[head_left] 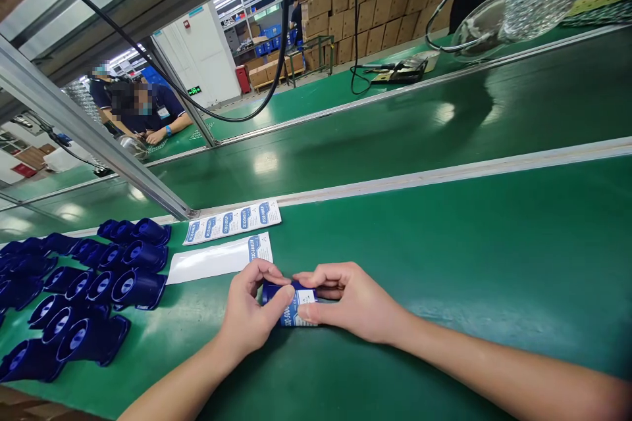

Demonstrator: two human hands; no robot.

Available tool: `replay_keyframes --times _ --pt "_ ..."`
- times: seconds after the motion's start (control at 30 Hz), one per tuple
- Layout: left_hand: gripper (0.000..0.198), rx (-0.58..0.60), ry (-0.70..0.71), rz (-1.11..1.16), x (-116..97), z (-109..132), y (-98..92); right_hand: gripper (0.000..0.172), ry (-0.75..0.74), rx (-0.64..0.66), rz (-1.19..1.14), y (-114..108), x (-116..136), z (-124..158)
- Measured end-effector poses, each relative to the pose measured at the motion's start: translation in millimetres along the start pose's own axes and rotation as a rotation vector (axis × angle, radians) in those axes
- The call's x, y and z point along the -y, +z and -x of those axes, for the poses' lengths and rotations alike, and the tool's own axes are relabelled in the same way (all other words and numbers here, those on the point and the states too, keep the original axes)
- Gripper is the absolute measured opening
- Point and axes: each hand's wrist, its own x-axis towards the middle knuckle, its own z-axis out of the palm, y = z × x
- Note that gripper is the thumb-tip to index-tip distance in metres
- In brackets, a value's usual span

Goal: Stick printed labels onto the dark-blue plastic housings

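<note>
On the bench [474,263], left hand [253,308] and right hand [363,302] gripped a blue housing [269,292].
Its label [293,317] seemed mid-application; smoothing next called for even pressure.

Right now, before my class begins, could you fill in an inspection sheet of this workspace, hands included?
Surface: green worktop, smooth, with light reflections.
Job's things: blue part bearing a blue-and-white label; mostly bare label sheet; fuller label sheet beyond it; rows of dark blue parts at left.
Clutter: black-based item on the far bench, details unclear.
Hands: left hand and right hand both hold the blue part.
Cables: thick black cable loops down above the work area; thin black cable hangs near the far bench.
Surroundings: stacked cartons; co-worker leaning over a bench.
</note>
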Motion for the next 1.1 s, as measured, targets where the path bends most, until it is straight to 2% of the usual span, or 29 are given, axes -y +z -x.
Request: replay_keyframes --times 0.17,0.33,0.53,0.6,0.7,0.77,0.9,1.0,1.1 --pt "0.026 -0.001 -0.038 -0.058 -8.4 -3.0 2.0 0.054 0.038 0.017 0.014 -4.6 5.7 -8.3" --pt "0.02 -0.016 0.011 -0.117 -11.1 1.7 7.6 0.053 -0.003 0.002 0.054 -9.6 8.4 -14.0" --pt "0.024 -0.071 0.033 -0.076 -5.6 0.0 9.9 0.048 -0.122 -0.035 0.159 -4.2 6.0 -8.4" --pt "0.026 -0.086 0.027 -0.018 -3.7 -1.5 10.3 0.046 -0.203 -0.03 0.255 0.7 4.1 -3.3" --pt "0.027 -0.098 0.07 0.016 -0.9 -0.1 11.2 0.059 -0.337 -0.069 0.509 8.4 1.8 2.1" --pt "0.025 -0.103 0.126 -0.014 1.1 2.7 11.7 0.055 -0.346 -0.095 0.598 11.8 2.1 2.4" --pt "0.018 -0.102 0.187 -0.074 6.3 9.6 12.4 0.054 -0.24 -0.059 0.462 11.8 6.1 -2.1" --pt "0.014 -0.07 0.304 -0.108 10.7 14.6 13.5 0.049 -0.197 -0.02 0.278 8.6 6.0 -6.4" --pt "0.014 -0.039 0.344 -0.096 13.6 17.4 15.0 0.056 -0.167 -0.011 0.222 5.4 2.5 -11.8"
